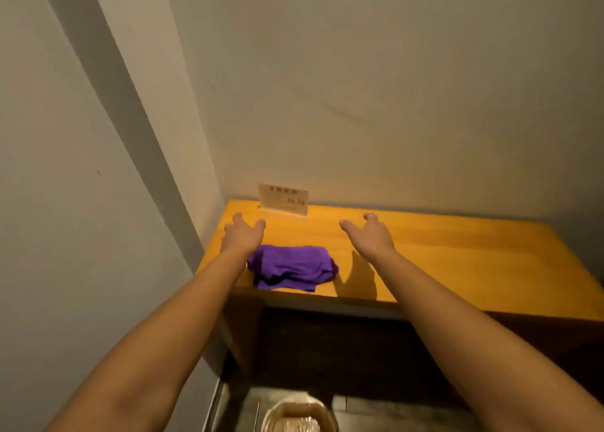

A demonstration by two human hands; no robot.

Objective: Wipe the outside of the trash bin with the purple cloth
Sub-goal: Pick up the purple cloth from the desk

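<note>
— Right, both arms are stretched out over the desk (425,252), and nothing is picked up yet. Where's the cloth?

— Purple cloth (291,266) sits crumpled near the front edge of the desk, between the two forearms. Its long side runs left to right, along that edge.

— Which hand has the shorter trip?

— The left hand (243,234), I'd say. It hovers just beyond the cloth's left end, fingers spread and relaxed, holding nothing. The right hand (369,235) is spread too, empty, and further off to the cloth's right. Either one has to come back toward the body and down.

— And the bin?

— Low in view, on the dark floor under the desk: the trash bin (299,413), only its rounded rim showing, with what looks like a shiny crinkled liner.

— Textures?

— Cloth looks soft and rumpled, easy to bunch. Desk is smooth orange wood. A small card sign (283,199) stands at the back against the plain wall.
</note>
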